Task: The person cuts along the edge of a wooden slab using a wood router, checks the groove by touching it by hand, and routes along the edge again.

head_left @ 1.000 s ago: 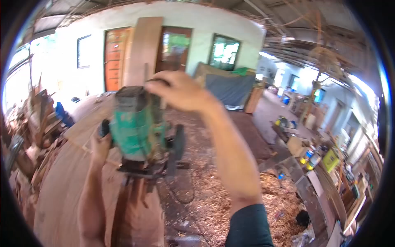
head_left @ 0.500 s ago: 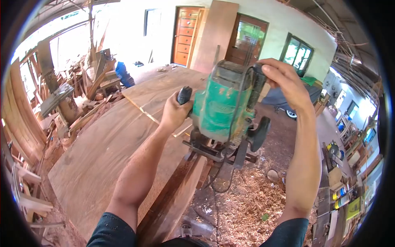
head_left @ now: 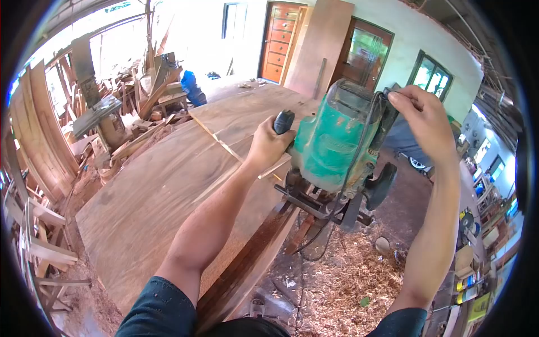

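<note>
A green router (head_left: 331, 146) with a black base stands on the end of a long wooden beam (head_left: 247, 267), well out in front of me. My left hand (head_left: 266, 140) is closed around its black side handle (head_left: 284, 122). With fingers bent, my right hand (head_left: 424, 115) pinches the black power cord (head_left: 365, 132) at the top right of the router, beside a dark upright part. From there the cord runs down the front of the body and loops below the base. Another black knob (head_left: 382, 182) on the right side is untouched. The bit is hidden.
A large wooden board (head_left: 168, 208) lies left of the beam, with a thin strip (head_left: 216, 137) on it. Wood shavings (head_left: 353, 275) cover the floor at right. Scrap wood (head_left: 157, 95) is piled at the back left, near a blue bag (head_left: 193, 90).
The whole view has shifted, so the router, beam and both hands appear further right. My left hand keeps its hold on the handle; my right fingers stay at the cord's top.
</note>
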The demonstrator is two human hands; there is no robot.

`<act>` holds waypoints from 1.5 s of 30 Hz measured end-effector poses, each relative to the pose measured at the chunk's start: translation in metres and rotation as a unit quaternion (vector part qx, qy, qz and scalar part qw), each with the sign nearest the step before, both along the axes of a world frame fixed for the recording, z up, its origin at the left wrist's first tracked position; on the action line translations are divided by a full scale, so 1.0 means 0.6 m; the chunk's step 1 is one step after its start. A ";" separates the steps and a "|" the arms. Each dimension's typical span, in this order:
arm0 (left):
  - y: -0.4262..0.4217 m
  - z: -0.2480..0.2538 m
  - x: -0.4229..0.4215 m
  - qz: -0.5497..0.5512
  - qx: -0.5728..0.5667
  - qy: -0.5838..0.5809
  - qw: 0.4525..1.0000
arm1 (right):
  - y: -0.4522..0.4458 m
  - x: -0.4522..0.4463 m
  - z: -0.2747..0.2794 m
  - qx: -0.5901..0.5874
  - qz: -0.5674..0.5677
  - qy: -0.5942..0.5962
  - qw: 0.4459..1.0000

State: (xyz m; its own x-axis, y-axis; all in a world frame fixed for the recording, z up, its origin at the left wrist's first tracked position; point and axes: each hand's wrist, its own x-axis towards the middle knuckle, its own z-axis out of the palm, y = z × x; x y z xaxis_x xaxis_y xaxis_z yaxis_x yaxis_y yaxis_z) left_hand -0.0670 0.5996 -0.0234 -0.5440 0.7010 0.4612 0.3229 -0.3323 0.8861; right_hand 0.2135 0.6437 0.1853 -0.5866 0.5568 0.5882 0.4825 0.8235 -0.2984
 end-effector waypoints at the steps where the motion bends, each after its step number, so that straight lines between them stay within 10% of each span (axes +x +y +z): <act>1: 0.000 0.002 -0.001 0.004 0.000 0.002 1.000 | -0.026 -0.018 -0.005 0.063 -0.094 -0.016 0.993; 2: -0.002 0.003 0.001 -0.007 0.002 -0.006 1.000 | -0.039 -0.025 -0.011 0.123 -0.189 -0.030 0.974; 8: -0.003 0.007 0.001 -0.004 -0.008 -0.002 1.000 | 0.019 -0.001 -0.014 -0.040 0.116 0.127 0.984; 14: -0.002 0.005 -0.004 -0.014 -0.020 0.005 1.000 | -0.013 -0.033 -0.027 0.201 -0.190 0.025 0.961; 21: 0.006 -0.003 -0.003 0.028 0.010 0.031 0.999 | 0.026 0.004 -0.009 -0.073 0.122 0.077 0.987; 25: 0.000 0.009 0.003 0.018 0.033 0.039 0.999 | 0.016 -0.024 -0.020 0.112 -0.163 -0.006 0.980; 30: -0.003 0.005 0.003 0.028 0.036 0.043 0.998 | 0.039 0.013 -0.024 -0.062 0.066 0.076 0.993; 39: -0.022 0.022 0.011 0.032 0.033 0.012 0.999 | 0.022 0.001 0.002 0.125 -0.007 -0.045 0.991; 43: -0.028 0.018 0.006 0.016 0.034 0.004 0.999 | 0.050 0.005 -0.009 -0.091 0.147 0.122 0.977; 45: -0.024 0.018 0.006 0.017 0.014 0.016 1.000 | 0.055 0.012 0.009 0.008 0.113 -0.005 0.994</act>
